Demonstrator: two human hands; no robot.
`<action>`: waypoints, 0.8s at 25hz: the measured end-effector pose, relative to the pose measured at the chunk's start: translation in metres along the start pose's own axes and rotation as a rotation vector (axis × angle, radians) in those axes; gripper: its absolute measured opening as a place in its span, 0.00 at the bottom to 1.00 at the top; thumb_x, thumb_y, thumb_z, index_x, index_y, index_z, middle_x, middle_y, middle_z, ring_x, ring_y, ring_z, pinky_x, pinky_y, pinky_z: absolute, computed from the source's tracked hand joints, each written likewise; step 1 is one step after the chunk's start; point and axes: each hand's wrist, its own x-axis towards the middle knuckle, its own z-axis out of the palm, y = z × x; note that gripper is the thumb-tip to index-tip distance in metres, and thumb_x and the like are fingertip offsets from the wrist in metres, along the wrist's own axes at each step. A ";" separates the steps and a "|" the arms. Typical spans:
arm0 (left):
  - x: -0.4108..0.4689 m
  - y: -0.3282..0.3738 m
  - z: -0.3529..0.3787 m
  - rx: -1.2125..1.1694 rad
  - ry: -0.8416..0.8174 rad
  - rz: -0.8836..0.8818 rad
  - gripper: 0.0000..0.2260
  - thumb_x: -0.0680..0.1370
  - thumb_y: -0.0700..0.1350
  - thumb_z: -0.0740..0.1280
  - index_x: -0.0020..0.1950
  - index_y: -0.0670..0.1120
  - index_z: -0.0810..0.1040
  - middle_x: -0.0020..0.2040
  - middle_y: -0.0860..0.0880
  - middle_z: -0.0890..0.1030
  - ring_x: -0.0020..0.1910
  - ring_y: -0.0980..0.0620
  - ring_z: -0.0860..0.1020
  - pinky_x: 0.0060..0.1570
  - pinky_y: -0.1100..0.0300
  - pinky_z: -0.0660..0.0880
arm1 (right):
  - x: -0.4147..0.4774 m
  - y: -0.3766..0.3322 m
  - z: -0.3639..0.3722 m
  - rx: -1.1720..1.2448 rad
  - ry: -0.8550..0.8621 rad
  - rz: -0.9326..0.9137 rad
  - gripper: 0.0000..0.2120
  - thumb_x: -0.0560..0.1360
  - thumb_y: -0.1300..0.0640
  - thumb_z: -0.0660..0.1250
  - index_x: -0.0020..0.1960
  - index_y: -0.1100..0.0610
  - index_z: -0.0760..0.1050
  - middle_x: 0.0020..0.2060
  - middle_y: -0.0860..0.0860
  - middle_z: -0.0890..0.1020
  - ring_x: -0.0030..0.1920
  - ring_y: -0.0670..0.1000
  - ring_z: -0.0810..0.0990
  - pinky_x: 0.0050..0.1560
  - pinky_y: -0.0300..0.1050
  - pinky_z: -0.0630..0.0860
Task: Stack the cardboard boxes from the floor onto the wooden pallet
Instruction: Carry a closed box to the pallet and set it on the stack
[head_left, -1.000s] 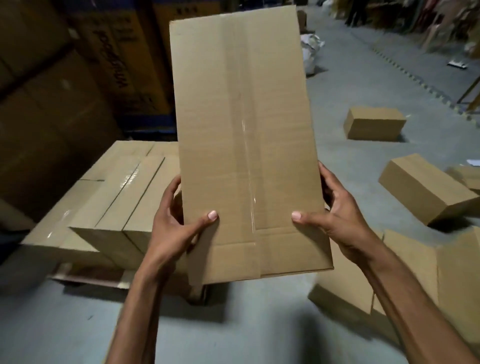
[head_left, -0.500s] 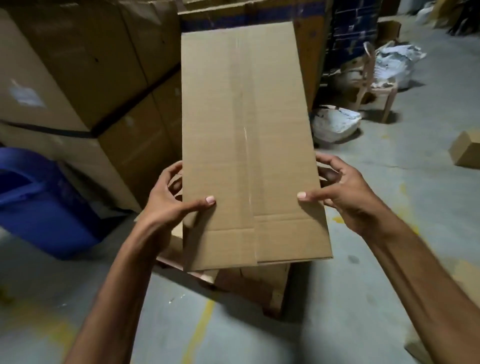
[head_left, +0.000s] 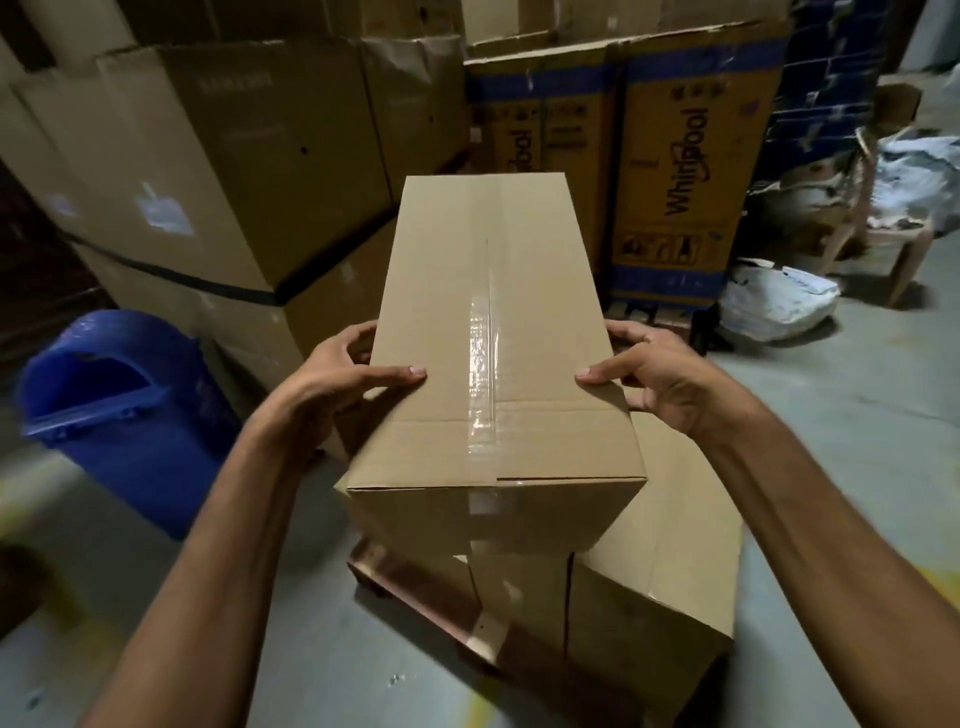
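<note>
A left hand (head_left: 332, 379) and right hand (head_left: 654, 374) grip opposite long sides of a taped oblong brown cardboard box (head_left: 488, 364), which looks stiff and light.

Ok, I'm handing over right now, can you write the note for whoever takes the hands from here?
Hands: the left hand grips the left side of the held cardboard box, thumb on top; the right hand grips the right side the same way.
Position: the box is over the stacked boxes on the wooden pallet; whether it touches them cannot be told.
Done: some boxes already sit on the pallet.
Left: set this one down and release. No floor boxes are in view.
</note>
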 end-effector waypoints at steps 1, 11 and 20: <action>0.018 -0.002 -0.008 0.009 -0.007 -0.007 0.40 0.67 0.43 0.82 0.76 0.52 0.69 0.60 0.53 0.81 0.54 0.58 0.79 0.43 0.63 0.73 | 0.018 0.000 0.009 0.003 0.001 0.008 0.36 0.64 0.74 0.77 0.67 0.51 0.78 0.52 0.50 0.88 0.56 0.51 0.85 0.62 0.58 0.79; 0.213 -0.051 -0.104 0.009 -0.116 -0.090 0.43 0.62 0.51 0.86 0.74 0.55 0.73 0.59 0.50 0.85 0.55 0.49 0.85 0.57 0.50 0.80 | 0.169 0.001 0.119 -0.066 -0.004 0.087 0.21 0.71 0.68 0.75 0.56 0.46 0.81 0.47 0.47 0.88 0.53 0.51 0.85 0.62 0.55 0.78; 0.394 -0.153 -0.161 -0.078 -0.308 -0.125 0.41 0.63 0.50 0.84 0.73 0.59 0.74 0.62 0.49 0.84 0.56 0.48 0.85 0.60 0.45 0.81 | 0.292 0.076 0.231 0.074 0.253 0.259 0.28 0.72 0.73 0.73 0.67 0.52 0.75 0.54 0.48 0.86 0.51 0.47 0.86 0.53 0.42 0.83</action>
